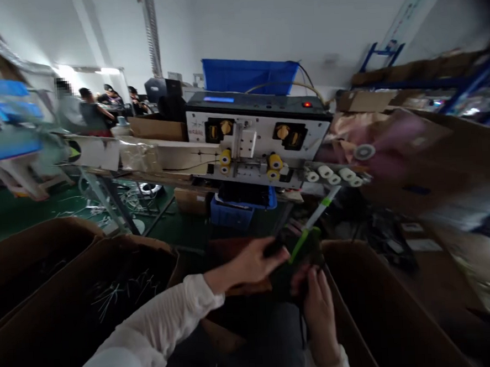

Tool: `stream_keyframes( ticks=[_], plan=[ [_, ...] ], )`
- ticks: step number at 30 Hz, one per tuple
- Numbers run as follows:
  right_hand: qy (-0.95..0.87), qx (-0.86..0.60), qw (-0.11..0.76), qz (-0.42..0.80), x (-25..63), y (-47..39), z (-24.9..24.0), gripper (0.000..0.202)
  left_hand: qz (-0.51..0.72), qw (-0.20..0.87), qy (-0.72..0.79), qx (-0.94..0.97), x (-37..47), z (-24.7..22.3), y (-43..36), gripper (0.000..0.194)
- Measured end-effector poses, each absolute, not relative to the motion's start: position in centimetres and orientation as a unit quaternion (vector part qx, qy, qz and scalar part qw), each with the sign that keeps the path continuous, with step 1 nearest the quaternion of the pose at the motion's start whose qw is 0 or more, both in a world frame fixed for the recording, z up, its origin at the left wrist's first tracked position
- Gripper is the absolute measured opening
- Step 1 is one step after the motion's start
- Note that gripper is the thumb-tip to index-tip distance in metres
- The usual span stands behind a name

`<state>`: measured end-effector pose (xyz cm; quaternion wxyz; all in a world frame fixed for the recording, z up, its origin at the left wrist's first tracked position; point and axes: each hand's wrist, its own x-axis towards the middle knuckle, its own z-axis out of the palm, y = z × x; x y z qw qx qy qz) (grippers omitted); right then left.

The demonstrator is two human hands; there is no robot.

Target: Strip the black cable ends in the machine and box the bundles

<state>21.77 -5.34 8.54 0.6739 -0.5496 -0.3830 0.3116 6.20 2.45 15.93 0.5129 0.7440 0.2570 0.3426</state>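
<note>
My left hand reaches in from the lower left, thumb and fingers pinched round a dark item at the near end of a bright green strip. What that item is, blur and shadow hide. Lower and to the right, my right hand has its fingers bent together round something dark and thin that hangs down. Behind both hands stands a wire machine with yellow rollers and a lit blue display. White guide rollers stick out at its right end.
Open cardboard boxes stand at the left and right, the left one with thin wires inside. A blue bin sits under the machine. Several people work at the far left. Loose cable lies on the green floor.
</note>
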Motion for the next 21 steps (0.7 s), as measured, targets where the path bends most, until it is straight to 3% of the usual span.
stream_keyframes(
  ticks=[3, 5, 8, 15, 18, 21],
  plan=[
    [-0.406, -0.549, 0.627, 0.374, 19.7, -4.0, 9.0, 0.031, 0.323, 0.692, 0.280, 0.582, 6.2, 13.8, 4.8, 0.042],
    [-0.447, -0.532, 0.588, 0.414, 18.4, -2.7, 9.6, 0.033, 0.326, 0.736, 0.276, 0.525, 6.1, 12.8, 5.5, 0.045],
    [-0.524, -0.560, 0.515, 0.383, 17.0, -0.8, 10.6, 0.036, 0.363, 0.715, 0.315, 0.507, 5.8, 12.2, 5.6, 0.048],
    [-0.681, -0.683, 0.236, 0.118, 15.8, 0.3, 12.8, 0.033, 0.398, 0.652, 0.374, 0.525, 4.9, 13.1, 5.1, 0.051],
    [-0.690, -0.671, 0.238, 0.133, 15.4, 0.1, 12.9, 0.032, 0.420, 0.596, 0.423, 0.537, 4.2, 13.7, 5.2, 0.047],
    [-0.674, -0.620, 0.353, 0.192, 15.7, 0.3, 12.3, 0.036, 0.443, 0.563, 0.411, 0.564, 3.8, 15.0, 6.1, 0.041]
  ],
)
